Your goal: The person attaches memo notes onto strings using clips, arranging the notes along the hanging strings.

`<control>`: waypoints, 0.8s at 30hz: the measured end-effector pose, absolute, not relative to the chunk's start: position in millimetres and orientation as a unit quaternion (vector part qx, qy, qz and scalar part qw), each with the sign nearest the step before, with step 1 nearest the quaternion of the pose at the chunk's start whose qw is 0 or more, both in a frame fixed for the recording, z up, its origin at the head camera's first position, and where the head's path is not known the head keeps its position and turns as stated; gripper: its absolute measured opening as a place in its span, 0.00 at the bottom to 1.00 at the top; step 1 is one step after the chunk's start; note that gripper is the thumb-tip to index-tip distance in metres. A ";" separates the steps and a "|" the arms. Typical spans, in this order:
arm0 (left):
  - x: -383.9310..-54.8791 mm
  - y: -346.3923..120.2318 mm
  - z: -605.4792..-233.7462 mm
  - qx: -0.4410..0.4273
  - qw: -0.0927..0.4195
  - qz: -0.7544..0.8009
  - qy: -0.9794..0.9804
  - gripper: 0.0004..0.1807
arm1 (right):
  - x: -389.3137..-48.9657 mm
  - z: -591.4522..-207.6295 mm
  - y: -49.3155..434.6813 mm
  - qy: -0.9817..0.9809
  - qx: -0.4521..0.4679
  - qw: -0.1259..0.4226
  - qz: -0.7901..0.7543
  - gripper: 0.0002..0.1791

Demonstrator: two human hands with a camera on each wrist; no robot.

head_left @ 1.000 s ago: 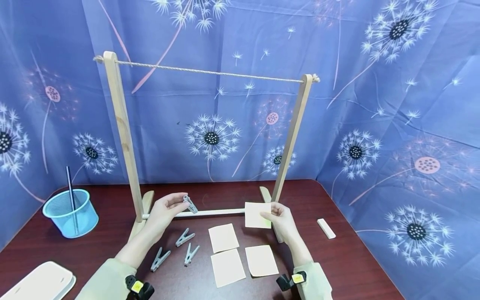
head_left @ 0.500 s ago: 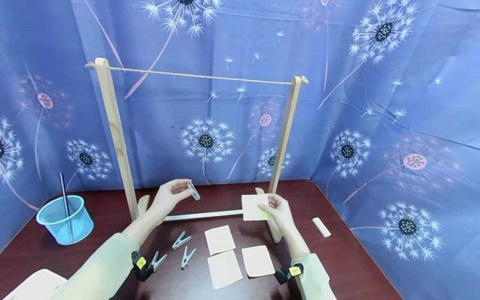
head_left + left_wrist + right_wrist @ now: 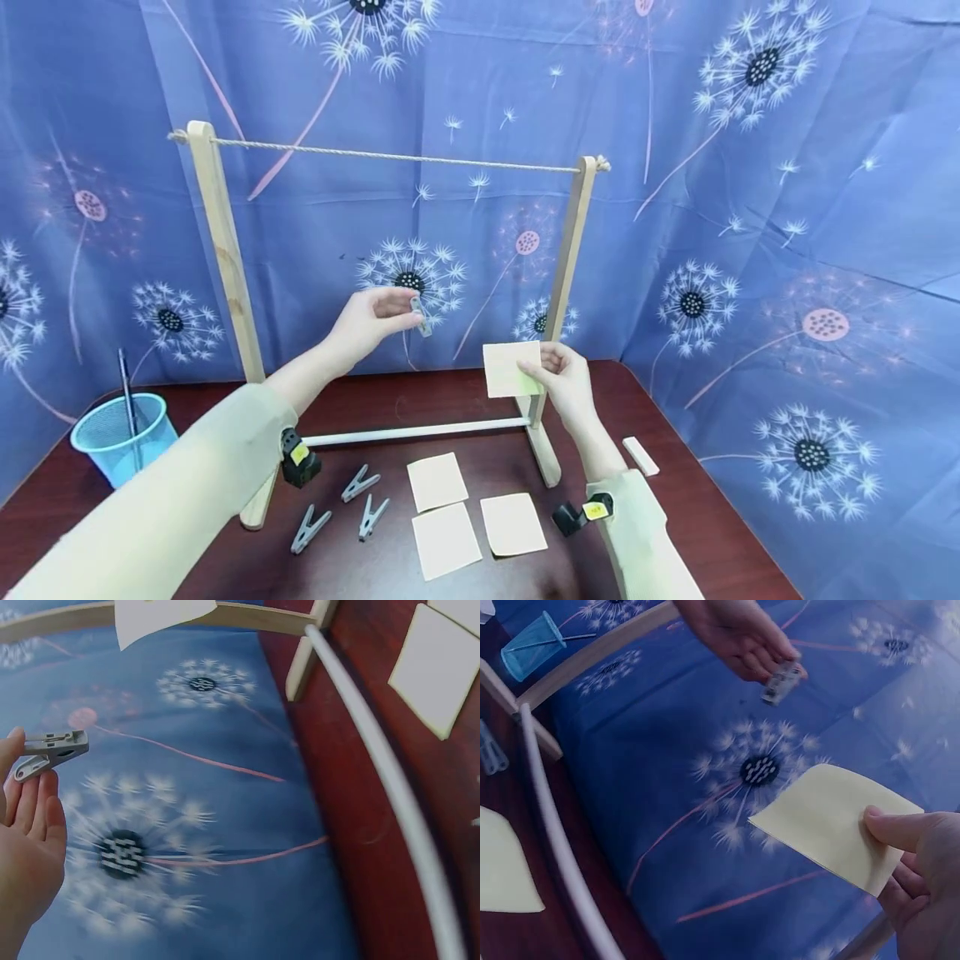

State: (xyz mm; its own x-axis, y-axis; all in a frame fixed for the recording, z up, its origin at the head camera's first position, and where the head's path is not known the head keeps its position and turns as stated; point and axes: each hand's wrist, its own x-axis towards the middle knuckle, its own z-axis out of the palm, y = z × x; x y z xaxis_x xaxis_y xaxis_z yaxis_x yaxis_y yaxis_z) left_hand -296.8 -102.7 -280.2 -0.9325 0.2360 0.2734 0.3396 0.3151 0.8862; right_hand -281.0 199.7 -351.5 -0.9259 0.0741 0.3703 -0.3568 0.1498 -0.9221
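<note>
My left hand pinches a grey clothespin between thumb and fingers, raised in front of the curtain below the rope. In the left wrist view the clothespin points away from the fingertips. My right hand holds a pale yellow square sticky note by its right edge, thumb on the near face, beside the right wooden post. The right wrist view shows the note slightly bent under the thumb. Both hands are apart from the rope.
Several grey clothespins, one of them a clothespin, lie on the dark red table. Three sticky notes lie beside them. A white crossbar joins the posts. A blue mesh cup stands left; a white block lies right.
Both hands have risen from near the crossbar, the left also moving right with the clothespin, the right lifting the sticky note. The head view has shifted slightly.
</note>
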 end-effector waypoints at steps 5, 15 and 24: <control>-291.4 -91.2 -235.7 -0.214 0.052 -0.538 -0.814 0.26 | -284.3 -320.9 197.4 -0.733 0.104 0.208 0.639 0.15; -280.4 -61.3 -159.8 -0.283 0.100 -0.493 -0.817 0.25 | -291.0 -249.1 189.7 -0.705 0.128 0.274 0.642 0.16; -279.8 -34.9 -116.6 -0.308 0.130 -0.513 -0.791 0.25 | -297.0 -209.7 180.6 -0.687 0.144 0.326 0.633 0.14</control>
State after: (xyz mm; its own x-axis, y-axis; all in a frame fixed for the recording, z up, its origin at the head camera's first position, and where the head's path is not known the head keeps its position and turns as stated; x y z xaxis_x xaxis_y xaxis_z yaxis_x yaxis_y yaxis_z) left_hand -279.8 -34.9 -116.6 -0.7765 0.3539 0.5213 0.6203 0.2842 0.7311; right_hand -297.0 180.6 -209.7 -0.7454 0.2153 0.6309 -0.6114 0.1564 -0.7757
